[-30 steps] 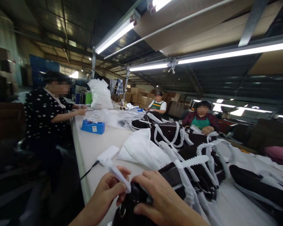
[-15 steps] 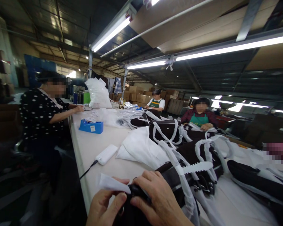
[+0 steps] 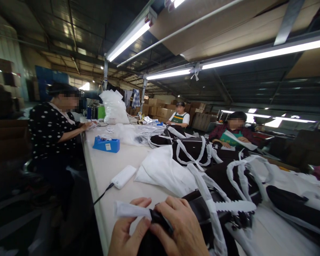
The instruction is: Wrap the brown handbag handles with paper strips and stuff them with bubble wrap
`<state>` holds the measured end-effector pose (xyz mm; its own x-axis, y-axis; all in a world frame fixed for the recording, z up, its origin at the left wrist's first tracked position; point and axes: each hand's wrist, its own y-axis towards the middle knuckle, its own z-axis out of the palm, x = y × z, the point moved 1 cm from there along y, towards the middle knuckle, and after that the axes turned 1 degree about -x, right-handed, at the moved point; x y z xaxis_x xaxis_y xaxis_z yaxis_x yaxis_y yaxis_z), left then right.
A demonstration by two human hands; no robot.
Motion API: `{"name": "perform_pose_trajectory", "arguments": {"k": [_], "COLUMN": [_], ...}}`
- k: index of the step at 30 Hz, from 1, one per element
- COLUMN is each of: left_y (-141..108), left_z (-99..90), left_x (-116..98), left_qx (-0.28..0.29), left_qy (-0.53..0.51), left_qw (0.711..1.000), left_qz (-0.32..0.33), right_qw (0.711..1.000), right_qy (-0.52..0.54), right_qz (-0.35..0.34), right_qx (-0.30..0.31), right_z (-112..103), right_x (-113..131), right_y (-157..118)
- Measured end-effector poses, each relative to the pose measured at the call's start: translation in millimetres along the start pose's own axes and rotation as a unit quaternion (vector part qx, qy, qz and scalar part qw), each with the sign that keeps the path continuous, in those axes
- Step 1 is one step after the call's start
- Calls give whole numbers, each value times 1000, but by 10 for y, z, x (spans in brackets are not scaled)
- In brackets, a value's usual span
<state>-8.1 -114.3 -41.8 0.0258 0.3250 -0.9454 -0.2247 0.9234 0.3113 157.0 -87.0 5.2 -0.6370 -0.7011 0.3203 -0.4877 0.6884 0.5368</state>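
At the bottom centre, my left hand [image 3: 130, 233] pinches a white wrapping strip [image 3: 132, 209] where it meets a black handle [image 3: 160, 218]. My right hand [image 3: 180, 224] is wrapped over that handle, its thumb close to my left thumb. Black material hangs below both hands. Just right of them lies a black bag with white-wrapped straps [image 3: 209, 204], and a white serrated strip [image 3: 234, 206] sticks out across it. A white sheet [image 3: 165, 170] is spread on the table beyond my hands.
On the table [image 3: 104, 167] are a white power bank [image 3: 124, 176] with a black cable, a blue tape dispenser [image 3: 106, 144] and a stuffed plastic bag [image 3: 114, 106]. More black bags [image 3: 189, 149] lie to the right. People sit at the left [image 3: 53, 131], far side [image 3: 178, 115] and right [image 3: 234, 131].
The view has shifted slightly, moving things rightward in the picture. The white strip in my left hand now lies flatter. The person at the right now holds up a white piece.
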Motion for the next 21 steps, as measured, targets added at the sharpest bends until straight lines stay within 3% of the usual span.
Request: {"name": "perform_pose_trajectory", "arguments": {"k": [4, 7, 10, 16, 21], "left_y": [84, 99, 93, 93, 103], "left_z": [41, 51, 48, 35, 42], "left_x": [0, -51, -61, 72, 14], "left_qx": [94, 119, 97, -10, 24], "left_qy": [-53, -111, -149, -213, -198], "left_qw": [991, 981, 980, 970, 972], "left_qz": [-73, -102, -93, -117, -121], "right_qw": [1000, 999, 999, 998, 998], "right_qy": [11, 28, 47, 51, 59], "right_qz": [13, 13, 16, 39, 25], "right_qx": [11, 14, 18, 2, 2], "right_z": [-6, -19, -25, -7, 12], "right_x": [-19, -23, -16, -25, -54], "right_y": [14, 5, -8, -9, 6]}}
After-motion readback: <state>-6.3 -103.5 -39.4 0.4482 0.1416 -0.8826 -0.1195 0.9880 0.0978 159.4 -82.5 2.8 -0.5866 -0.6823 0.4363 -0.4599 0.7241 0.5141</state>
